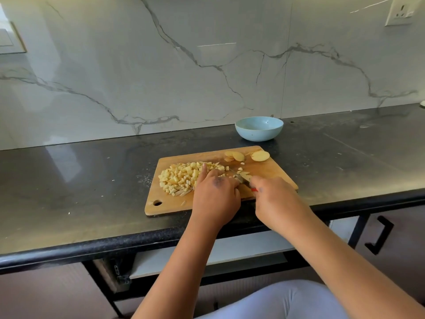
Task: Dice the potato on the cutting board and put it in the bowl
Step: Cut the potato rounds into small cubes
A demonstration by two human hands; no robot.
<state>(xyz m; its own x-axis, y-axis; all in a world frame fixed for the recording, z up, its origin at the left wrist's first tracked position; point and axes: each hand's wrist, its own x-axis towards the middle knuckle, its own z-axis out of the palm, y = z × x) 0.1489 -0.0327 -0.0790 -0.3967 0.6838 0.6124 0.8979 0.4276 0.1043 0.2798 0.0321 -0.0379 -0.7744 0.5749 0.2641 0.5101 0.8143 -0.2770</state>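
A wooden cutting board [271, 171] lies on the black counter. A heap of diced potato [181, 178] covers its left half. Potato slices [259, 155] lie at its far edge. My left hand [216, 194] presses down on potato strips in the board's middle, index finger stretched toward the dice. My right hand [276, 199] grips a knife [241, 178] with a red handle, its blade resting against cut pieces beside my left fingers. A light blue bowl [259, 128] stands behind the board, near the wall, with nothing visible inside.
The black counter [92, 180] carries a few stray potato bits left of the board. A marble backsplash rises behind. A wall socket [401, 12] sits top right. Below the counter edge are an open drawer [207, 256] and a cabinet with a black handle [379, 236].
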